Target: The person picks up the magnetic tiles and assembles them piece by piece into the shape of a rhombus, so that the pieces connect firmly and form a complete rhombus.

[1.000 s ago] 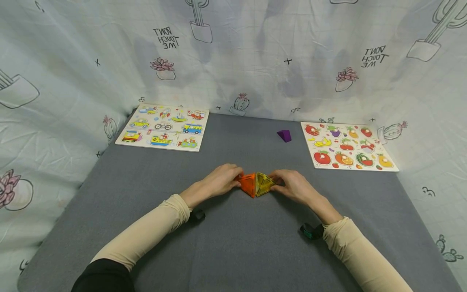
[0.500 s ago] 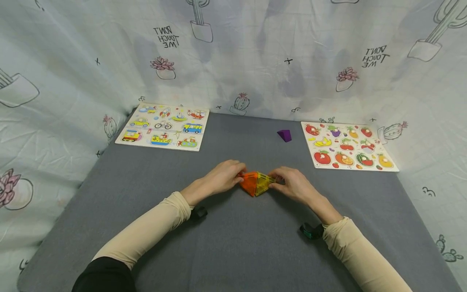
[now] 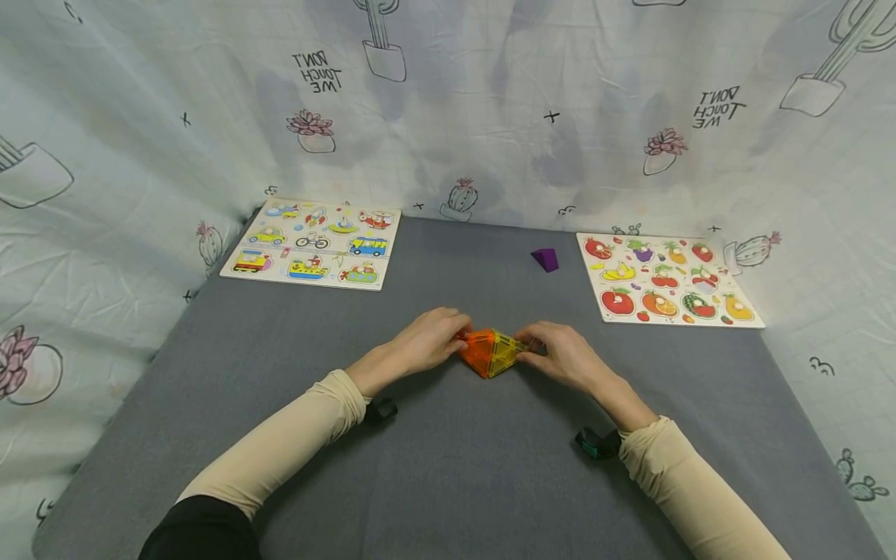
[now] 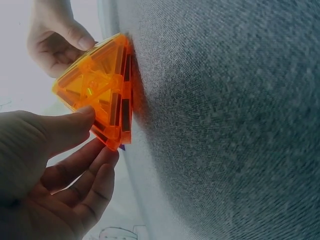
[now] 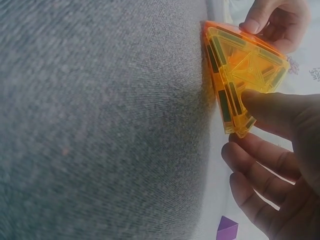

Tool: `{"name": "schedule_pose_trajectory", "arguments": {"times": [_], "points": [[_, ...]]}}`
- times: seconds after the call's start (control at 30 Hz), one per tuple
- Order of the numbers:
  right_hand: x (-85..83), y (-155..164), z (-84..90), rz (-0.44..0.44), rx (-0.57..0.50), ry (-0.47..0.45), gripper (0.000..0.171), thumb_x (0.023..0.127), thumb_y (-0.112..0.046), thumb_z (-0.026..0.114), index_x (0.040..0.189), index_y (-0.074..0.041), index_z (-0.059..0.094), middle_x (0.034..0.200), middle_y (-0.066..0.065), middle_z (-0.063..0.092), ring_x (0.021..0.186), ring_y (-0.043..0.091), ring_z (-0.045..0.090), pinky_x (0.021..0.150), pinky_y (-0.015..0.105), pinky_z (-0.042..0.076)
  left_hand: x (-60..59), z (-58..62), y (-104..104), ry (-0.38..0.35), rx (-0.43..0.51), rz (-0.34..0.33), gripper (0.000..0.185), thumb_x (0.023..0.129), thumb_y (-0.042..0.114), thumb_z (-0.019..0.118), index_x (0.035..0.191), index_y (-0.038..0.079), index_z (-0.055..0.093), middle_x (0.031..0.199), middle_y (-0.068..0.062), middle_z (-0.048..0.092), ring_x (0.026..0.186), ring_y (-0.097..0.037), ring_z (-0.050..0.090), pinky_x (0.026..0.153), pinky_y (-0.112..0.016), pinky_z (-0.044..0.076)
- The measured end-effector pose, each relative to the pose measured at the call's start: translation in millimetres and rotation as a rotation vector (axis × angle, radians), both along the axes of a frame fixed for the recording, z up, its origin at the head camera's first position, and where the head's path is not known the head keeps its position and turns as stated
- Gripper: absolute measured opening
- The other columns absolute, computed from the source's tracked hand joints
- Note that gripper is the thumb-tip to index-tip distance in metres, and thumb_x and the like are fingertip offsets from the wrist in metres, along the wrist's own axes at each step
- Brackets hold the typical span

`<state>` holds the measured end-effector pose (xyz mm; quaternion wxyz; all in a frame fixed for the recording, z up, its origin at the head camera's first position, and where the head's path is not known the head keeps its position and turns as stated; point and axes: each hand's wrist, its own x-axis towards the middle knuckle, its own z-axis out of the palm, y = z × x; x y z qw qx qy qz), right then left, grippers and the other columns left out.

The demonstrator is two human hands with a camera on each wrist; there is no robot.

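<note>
A small pyramid of see-through magnetic tiles, orange on its left and yellow on its right, sits on the grey table at the middle. My left hand pinches its orange side, thumb on the face and fingers behind. My right hand pinches the yellow side the same way. Each wrist view shows the other hand's fingers at the far corner of the tiles.
A purple pyramid lies at the back, right of centre. A vehicle puzzle board lies at the back left and a fruit puzzle board at the back right. Cactus-print cloth hangs round the table.
Both hands have drawn slightly closer and a little farther from me, and the tile pyramid between them looks more compact. Nothing else has moved.
</note>
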<state>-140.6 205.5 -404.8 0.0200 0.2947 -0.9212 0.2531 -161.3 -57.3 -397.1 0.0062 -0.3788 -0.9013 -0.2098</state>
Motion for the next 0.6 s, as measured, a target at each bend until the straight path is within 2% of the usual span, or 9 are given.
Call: {"name": "schedule_pose_trajectory", "arguments": {"times": [0.17, 0.33, 0.5, 0.6], "points": [[0.2, 1, -1.2, -0.004, -0.009, -0.006, 0.022, 0.085, -0.02, 0.076, 0.105, -0.012, 0.072, 0.095, 0.002, 0.072, 0.082, 0.015, 0.066, 0.071, 0.032, 0.053, -0.5, -0.2, -1, 0.008, 0.011, 0.016, 0.015, 0.093, 0.02, 0.067, 0.103, 0.009, 0.069, 0.096, -0.006, 0.068, 0.086, -0.019, 0.062, 0.078, -0.034, 0.052], [1.3, 3, 0.8, -0.05, -0.007, -0.03, 0.022, 0.09, -0.025, 0.071, 0.108, -0.013, 0.072, 0.101, 0.002, 0.073, 0.085, 0.014, 0.066, 0.073, 0.033, 0.054, -1.5, 0.6, -4, 0.032, 0.023, 0.07, 0.02, 0.098, 0.025, 0.061, 0.106, 0.01, 0.07, 0.101, -0.004, 0.069, 0.093, -0.02, 0.064, 0.083, -0.036, 0.053], [1.5, 9, 6.1, -0.112, -0.003, -0.049, 0.031, 0.095, -0.031, 0.064, 0.117, -0.01, 0.069, 0.11, 0.006, 0.071, 0.091, 0.017, 0.065, 0.078, 0.038, 0.054, -3.1, 0.9, -13, 0.106, -0.057, 0.17, 0.03, 0.1, 0.034, 0.054, 0.112, 0.012, 0.07, 0.112, -0.005, 0.07, 0.104, -0.025, 0.064, 0.089, -0.043, 0.05], [1.2, 15, 7.8, -0.155, 0.019, -0.015, 0.037, 0.097, -0.034, 0.06, 0.124, -0.009, 0.065, 0.117, 0.009, 0.068, 0.099, 0.023, 0.065, 0.081, 0.044, 0.053, -4.9, 0.9, -20, 0.169, -0.117, 0.241, 0.037, 0.101, 0.039, 0.05, 0.117, 0.012, 0.069, 0.119, -0.007, 0.068, 0.111, -0.028, 0.061, 0.093, -0.046, 0.047]]}}
